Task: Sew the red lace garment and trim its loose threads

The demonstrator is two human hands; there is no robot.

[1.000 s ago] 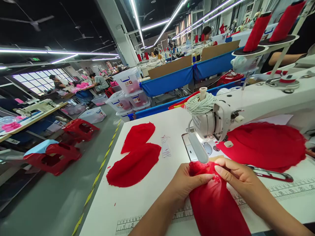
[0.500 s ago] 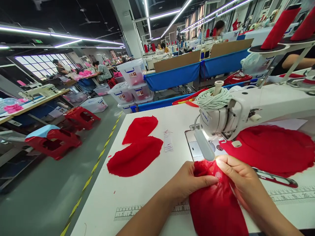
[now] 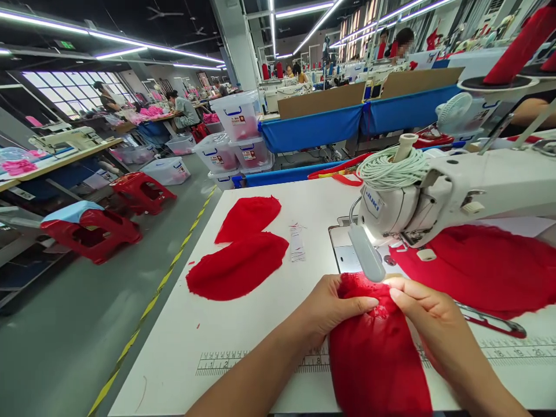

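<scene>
A red fabric piece [image 3: 377, 359] hangs from both hands over the table's front edge, its upper end gathered just in front of the sewing machine [image 3: 391, 202]. My left hand [image 3: 332, 307] pinches its upper left side, thumb on top and fingers behind. At the upper right corner, my right hand [image 3: 423, 304] grips the edge between thumb and fingertips. The machine's grey lamp arm [image 3: 367, 253] reaches down almost to the cloth and partly covers the needle area. Beside my right hand lies a pair of thread snips or a cutter [image 3: 495, 321], partly hidden.
Two red cut pieces [image 3: 238, 266] lie on the white table [image 3: 256, 330] at left, near a small label strip [image 3: 297, 243]. Another red piece [image 3: 482, 272] lies under the machine arm. A printed ruler [image 3: 221, 362] runs along the front. Red thread cones [image 3: 519, 46] stand at right.
The view has shifted slightly. My right thumb has moved along the upper edge of the red fabric, and the cloth between my hands lies flatter and wider.
</scene>
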